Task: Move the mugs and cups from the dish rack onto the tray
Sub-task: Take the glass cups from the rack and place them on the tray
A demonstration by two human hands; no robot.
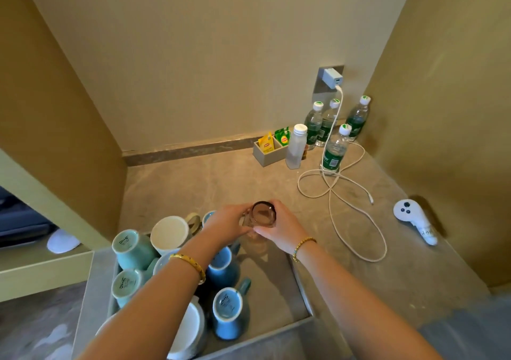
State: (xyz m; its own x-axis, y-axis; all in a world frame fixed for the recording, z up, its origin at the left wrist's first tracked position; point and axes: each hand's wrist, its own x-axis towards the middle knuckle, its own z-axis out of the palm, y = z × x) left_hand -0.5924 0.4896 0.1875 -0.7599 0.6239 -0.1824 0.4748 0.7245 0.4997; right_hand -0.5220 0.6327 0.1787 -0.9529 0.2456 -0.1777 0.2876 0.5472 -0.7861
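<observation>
Gripping a clear glass (262,215) between my left hand (226,221) and right hand (282,229), fingers curled round it, above the tray (276,282) beside upturned blue mugs (228,312).

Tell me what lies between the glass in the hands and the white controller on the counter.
In the head view, a looped white charging cable lies on the counter between the glass and the white controller.

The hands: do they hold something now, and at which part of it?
Both hands, left and right, hold one clear glass by its sides, just under the dark rim, one hand on each side.
</observation>
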